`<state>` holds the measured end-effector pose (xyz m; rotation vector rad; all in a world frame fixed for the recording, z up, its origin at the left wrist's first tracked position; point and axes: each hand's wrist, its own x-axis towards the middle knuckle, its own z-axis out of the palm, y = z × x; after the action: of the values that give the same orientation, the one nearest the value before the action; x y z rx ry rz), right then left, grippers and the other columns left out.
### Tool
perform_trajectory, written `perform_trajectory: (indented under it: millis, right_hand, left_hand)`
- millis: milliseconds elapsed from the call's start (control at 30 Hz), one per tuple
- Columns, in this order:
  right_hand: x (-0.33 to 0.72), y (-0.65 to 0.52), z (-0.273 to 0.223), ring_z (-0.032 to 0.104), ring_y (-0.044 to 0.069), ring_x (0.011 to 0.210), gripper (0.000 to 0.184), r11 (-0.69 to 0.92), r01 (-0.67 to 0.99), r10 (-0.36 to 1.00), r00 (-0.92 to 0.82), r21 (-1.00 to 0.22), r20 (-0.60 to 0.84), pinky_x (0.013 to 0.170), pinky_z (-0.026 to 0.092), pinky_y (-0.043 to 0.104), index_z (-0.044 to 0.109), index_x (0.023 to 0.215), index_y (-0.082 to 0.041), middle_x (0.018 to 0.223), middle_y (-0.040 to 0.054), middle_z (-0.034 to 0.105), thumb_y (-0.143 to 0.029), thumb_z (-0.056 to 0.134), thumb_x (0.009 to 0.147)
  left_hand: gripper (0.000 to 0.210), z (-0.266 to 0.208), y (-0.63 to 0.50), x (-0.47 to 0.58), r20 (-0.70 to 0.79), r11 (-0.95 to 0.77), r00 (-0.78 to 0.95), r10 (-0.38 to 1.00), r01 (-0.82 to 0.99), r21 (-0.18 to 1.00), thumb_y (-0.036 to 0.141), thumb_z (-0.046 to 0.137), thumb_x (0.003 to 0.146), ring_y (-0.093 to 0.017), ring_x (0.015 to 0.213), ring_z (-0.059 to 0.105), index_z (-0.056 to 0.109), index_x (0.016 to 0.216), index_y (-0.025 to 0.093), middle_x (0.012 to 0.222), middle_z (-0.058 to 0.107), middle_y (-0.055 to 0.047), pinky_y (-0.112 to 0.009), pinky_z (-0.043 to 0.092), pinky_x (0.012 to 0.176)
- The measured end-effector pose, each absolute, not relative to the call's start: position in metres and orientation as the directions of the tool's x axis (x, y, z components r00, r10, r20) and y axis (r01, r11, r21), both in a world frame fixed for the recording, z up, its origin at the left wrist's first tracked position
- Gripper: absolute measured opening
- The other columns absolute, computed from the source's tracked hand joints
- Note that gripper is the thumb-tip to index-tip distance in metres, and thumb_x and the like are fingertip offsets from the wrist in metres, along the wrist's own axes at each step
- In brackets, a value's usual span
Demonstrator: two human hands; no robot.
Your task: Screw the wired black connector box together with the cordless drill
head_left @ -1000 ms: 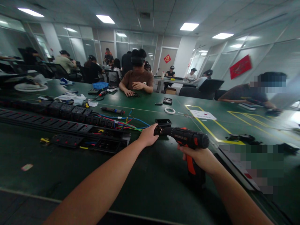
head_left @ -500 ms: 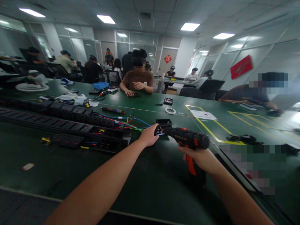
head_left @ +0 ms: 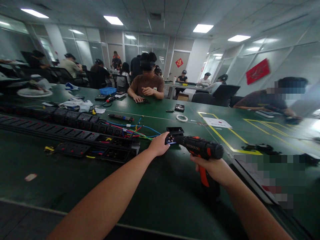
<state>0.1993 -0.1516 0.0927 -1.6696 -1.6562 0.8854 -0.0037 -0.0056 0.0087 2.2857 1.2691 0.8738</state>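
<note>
My right hand (head_left: 210,166) is wrapped round the grip of a black and orange cordless drill (head_left: 202,146), which lies level with its nose to the left. The nose meets a small dark module with metal contacts (head_left: 171,139). My left hand (head_left: 159,144) closes on that module's left side; the fingertips are partly hidden. Just behind it sits a black rectangular housing (head_left: 175,130). Blue, red, green and yellow wires (head_left: 140,133) run from the module's area leftward to a long black power strip (head_left: 72,118).
A second socket strip (head_left: 50,128) and a short socket piece (head_left: 72,150) lie on the green table (head_left: 140,196). Beyond are a screwdriver-like tool (head_left: 121,118), a white ring (head_left: 181,118) and a blue basket (head_left: 107,91). A co-worker (head_left: 147,81) sits opposite, another person (head_left: 265,96) at right.
Both hands, the drill and the module hold almost the same place. The person at the right has shifted the head slightly.
</note>
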Motion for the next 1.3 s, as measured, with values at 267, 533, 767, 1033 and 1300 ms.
perform_trajectory:
  millis: [267,533,767,1033,1300]
  right_hand:
    - [0.1983,-0.1522,0.0929,0.062,0.021,0.059,0.029,-0.019,0.587,0.999,-0.01,-0.809,-0.031,0.057,0.046,0.032,0.067,0.086,-0.019,0.061,0.0008,0.067,-0.048,0.066,0.08]
    - [0.2005,-0.1504,0.0908,0.062,0.021,0.06,0.031,-0.024,0.545,0.999,-0.006,-0.838,-0.033,0.059,0.047,0.032,0.068,0.09,-0.018,0.061,0.0011,0.066,-0.047,0.068,0.078]
    - [0.198,-0.1525,0.0946,0.065,0.021,0.061,0.028,0.014,0.523,0.999,-0.039,-0.852,-0.007,0.061,0.048,0.033,0.069,0.091,-0.018,0.066,0.0019,0.069,-0.042,0.065,0.078]
    - [0.1967,-0.1521,0.0909,0.066,0.02,0.064,0.025,0.002,0.505,0.999,-0.031,-0.863,-0.016,0.065,0.052,0.035,0.069,0.095,-0.018,0.085,0.0045,0.072,-0.037,0.066,0.079]
    - [0.1958,-0.1526,0.0917,0.066,0.019,0.064,0.026,-0.005,0.513,1.0,-0.02,-0.858,-0.018,0.066,0.053,0.034,0.069,0.097,-0.017,0.089,0.0059,0.073,-0.033,0.064,0.077]
  left_hand:
    - [0.069,0.0081,-0.0049,-0.0035,0.337,-0.523,0.4,0.852,0.616,0.589,0.024,0.064,0.083,-0.026,0.138,0.049,0.043,0.148,0.02,0.152,0.051,-0.009,-0.039,0.035,0.118]
    - [0.07,0.0084,-0.0056,-0.004,0.34,-0.528,0.404,0.849,0.612,0.589,0.025,0.065,0.083,-0.026,0.136,0.051,0.043,0.148,0.022,0.151,0.052,-0.009,-0.038,0.037,0.117]
    - [0.07,0.0086,-0.0054,-0.0053,0.334,-0.521,0.401,0.853,0.614,0.593,0.024,0.066,0.082,-0.026,0.138,0.049,0.043,0.149,0.022,0.152,0.051,-0.008,-0.038,0.036,0.118]
    - [0.069,0.0071,-0.0041,-0.0062,0.343,-0.532,0.407,0.847,0.618,0.579,0.026,0.065,0.083,-0.026,0.138,0.049,0.043,0.148,0.02,0.151,0.051,-0.01,-0.039,0.036,0.118]
    - [0.07,0.0099,-0.0057,-0.0064,0.337,-0.528,0.408,0.849,0.617,0.583,0.025,0.065,0.083,-0.028,0.136,0.05,0.042,0.149,0.016,0.151,0.051,-0.012,-0.039,0.038,0.116]
